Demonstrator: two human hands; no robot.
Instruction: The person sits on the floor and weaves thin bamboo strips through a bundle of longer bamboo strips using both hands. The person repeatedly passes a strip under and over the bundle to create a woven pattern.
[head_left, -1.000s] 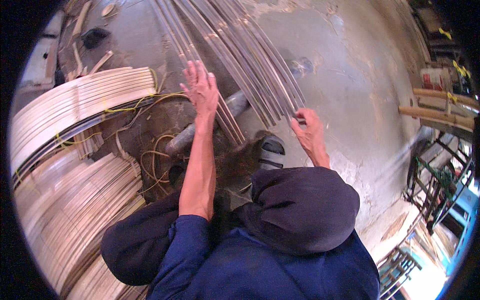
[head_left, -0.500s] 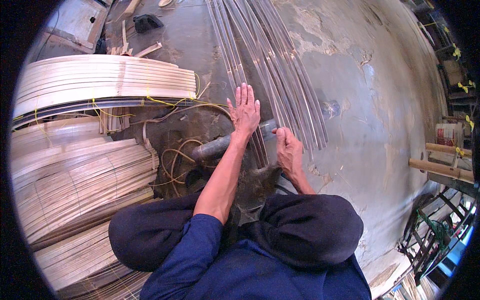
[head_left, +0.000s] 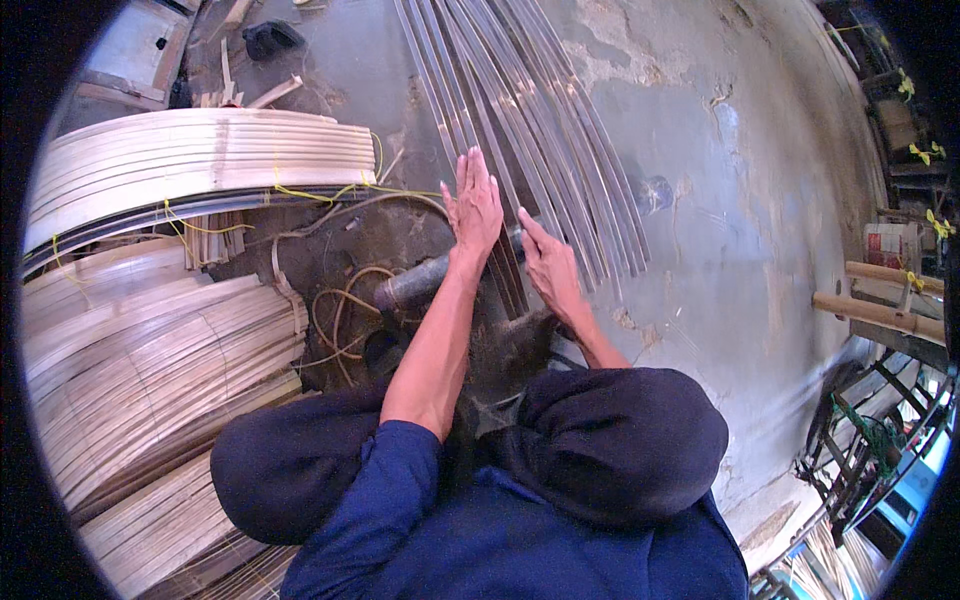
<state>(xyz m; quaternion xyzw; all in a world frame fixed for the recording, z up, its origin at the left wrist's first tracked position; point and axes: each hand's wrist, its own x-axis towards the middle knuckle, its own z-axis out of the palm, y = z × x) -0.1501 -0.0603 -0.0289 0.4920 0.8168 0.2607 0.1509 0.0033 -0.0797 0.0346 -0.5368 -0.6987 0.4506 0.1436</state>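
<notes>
Long, thin brown strips (head_left: 545, 130), banded like split bamboo, fan out over the floor in front of me. Their near parts rest across a grey pipe-like cylinder (head_left: 415, 285). My left hand (head_left: 475, 215) lies over the left group of strips, fingers straight and palm turned down, and it covers part of them. Beside it, my right hand (head_left: 550, 265) has its index finger stretched toward the gap between the left group and the rest. Its other fingers look partly bent, and I see nothing held in it. The near ends of the left strips (head_left: 508, 290) show between my wrists.
Stacks of pale wooden slats (head_left: 170, 340) fill the left side, and a bundle tied with yellow string (head_left: 200, 150) lies above them. A coiled tan cord (head_left: 345, 310) sits near my left knee. Bamboo poles (head_left: 880, 315) and a dark rack (head_left: 870, 430) stand at right.
My right hand has moved left and slightly away from me, from a pinch at a strip to an extended index finger. My left hand's fingers have drawn closer together.
</notes>
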